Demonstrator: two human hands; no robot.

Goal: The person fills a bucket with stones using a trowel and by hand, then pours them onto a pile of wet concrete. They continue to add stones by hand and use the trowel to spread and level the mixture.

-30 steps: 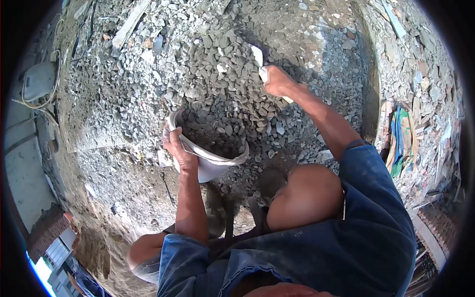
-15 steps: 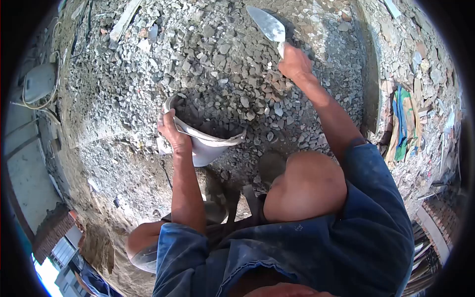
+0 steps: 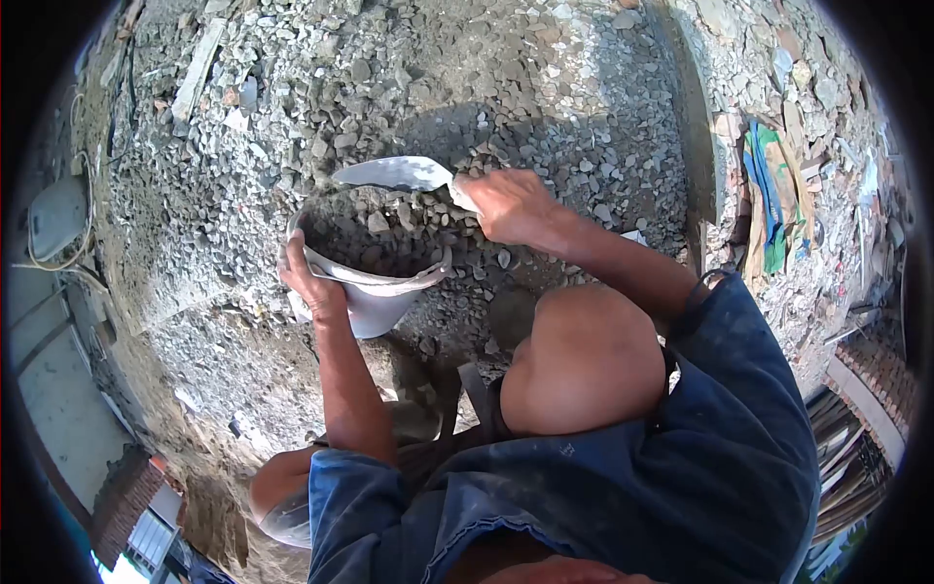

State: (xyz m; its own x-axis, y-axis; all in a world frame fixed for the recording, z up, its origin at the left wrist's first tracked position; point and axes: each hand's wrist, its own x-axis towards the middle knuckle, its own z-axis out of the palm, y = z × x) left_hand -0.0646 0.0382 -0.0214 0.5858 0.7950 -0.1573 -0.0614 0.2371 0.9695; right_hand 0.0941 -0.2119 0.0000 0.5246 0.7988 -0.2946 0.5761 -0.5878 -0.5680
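My right hand (image 3: 511, 202) is closed around the handle of a trowel (image 3: 394, 172). Its blade points left, tilted on edge at the far side of a white bucket (image 3: 375, 292). The bucket leans with its mouth facing away from me, and gravel (image 3: 389, 222) lies at and inside its opening. My left hand (image 3: 309, 280) grips the bucket's rim on the left, the fingers partly hidden behind it. Loose grey stones (image 3: 282, 185) surround the bucket.
Gravel and rubble cover the ground around me. A flat pale strip (image 3: 199, 68) lies at the upper left. A grey container (image 3: 58, 219) with a hose sits at far left. Colourful cloth (image 3: 773, 200) lies on rubble at right. My bent knee (image 3: 584, 360) is close to the bucket.
My right hand has swung the trowel toward me and left, from the far gravel to the bucket's mouth. More stones now show at the opening. My left hand still holds the rim.
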